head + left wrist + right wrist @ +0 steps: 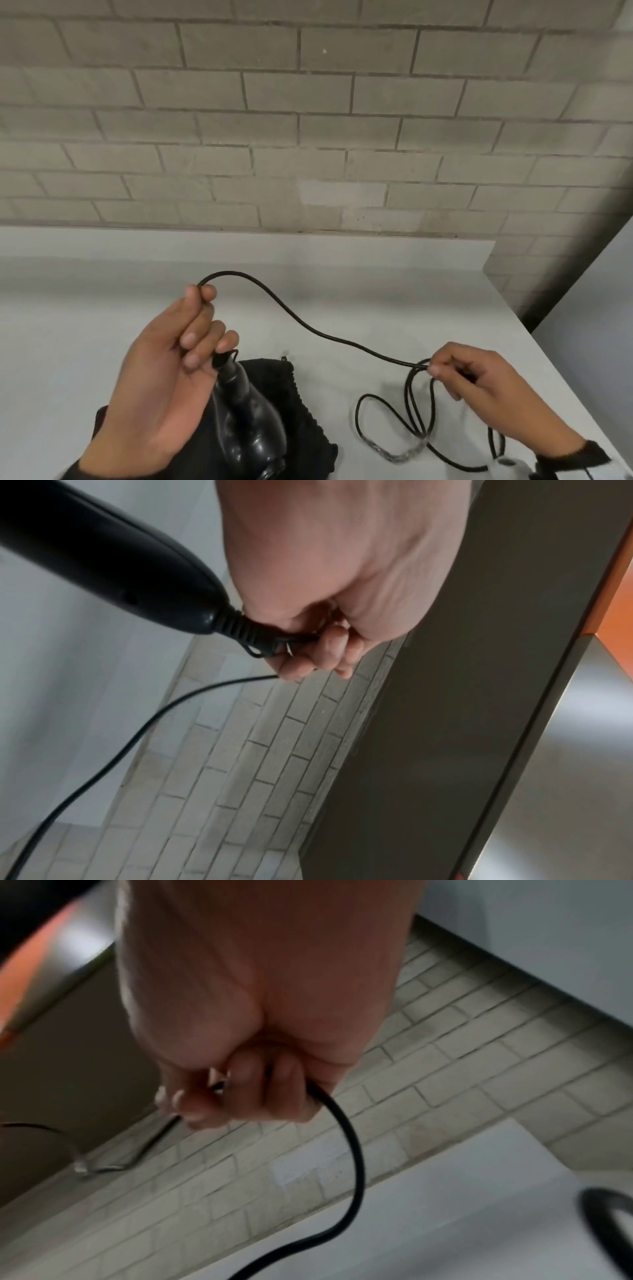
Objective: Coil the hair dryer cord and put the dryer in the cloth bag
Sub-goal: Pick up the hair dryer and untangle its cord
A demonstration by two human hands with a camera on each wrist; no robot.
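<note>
A glossy black hair dryer (pixel 250 425) hangs over the black cloth bag (pixel 301 411) lying on the white table (pixel 85 325). My left hand (pixel 191 329) grips the dryer's cord end (pixel 240 626) and pinches the black cord (pixel 308 329) between thumb and forefinger. From there the cord arcs right to my right hand (pixel 442 368), which pinches it above several loose loops (pixel 414 421) on the table. In the right wrist view the curled fingers (pixel 274 1085) hold the cord (pixel 352 1150). The plug is hidden.
A grey brick wall (pixel 308 120) runs behind the table. The table's right edge (pixel 555 356) slants down beside my right hand. A white object (pixel 503 467) lies at the lower right near the cord.
</note>
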